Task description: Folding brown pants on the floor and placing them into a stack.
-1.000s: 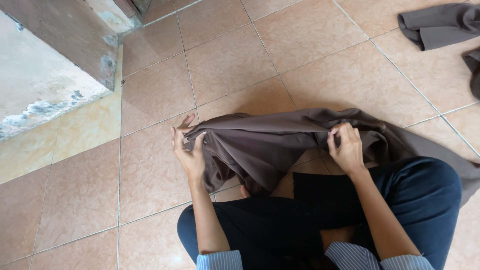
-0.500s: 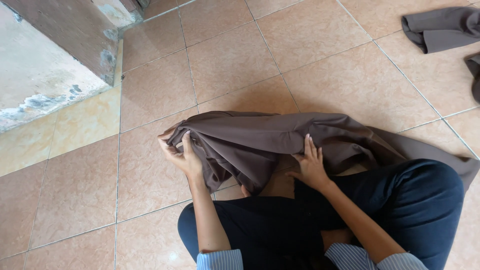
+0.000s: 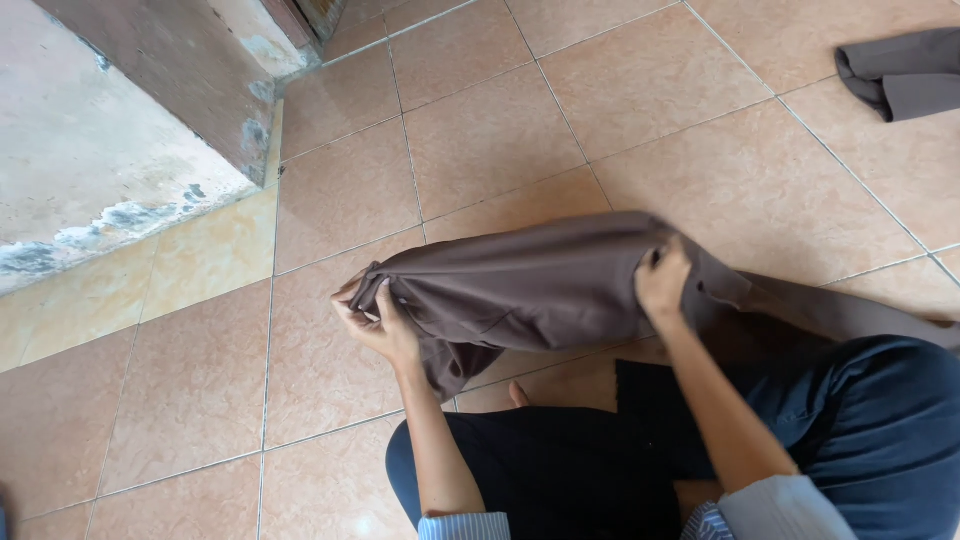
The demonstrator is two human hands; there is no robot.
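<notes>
Landmark: the long brown woven-cloth garment (image 3: 540,285), lying bunched across the peach ceramic floor tiles (image 3: 480,130) just ahead of the person's knees.
Garment state: gathered into a loose horizontal roll, upper edge rounded, one corner hanging down below its left end; its right part trails away along the floor beside the leg.
Left hand (image 3: 375,315): closed on the left end of the garment, fingers curled round a pinched bunch of cloth, thumb side toward the camera.
Right hand (image 3: 663,280): closed on the garment's upper edge right of its middle, knuckles up, cloth pulled into a small peak under the grip.
Spacing of hands: well apart, with most of the roll stretched between them.
Person's legs: dark blue trousers (image 3: 880,420) and a black cloth panel (image 3: 560,460) sit just below the garment; a striped pale cuff (image 3: 770,505) shows at the right wrist.
Second garment: a darker grey-brown folded cloth piece (image 3: 900,75) lies well apart, up and to the right of the landmark.
Wall base: a worn concrete step with a dark painted edge (image 3: 180,70) stands up and to the left of the landmark, well apart.
Step in hand (judgement): the cloth appears to be mid-gather or mid-fold, held taut at two points.
Next move calls for (judgement): both grips kept firm and level, the hanging corner brought in, edges aligned before the cloth is laid down.
</notes>
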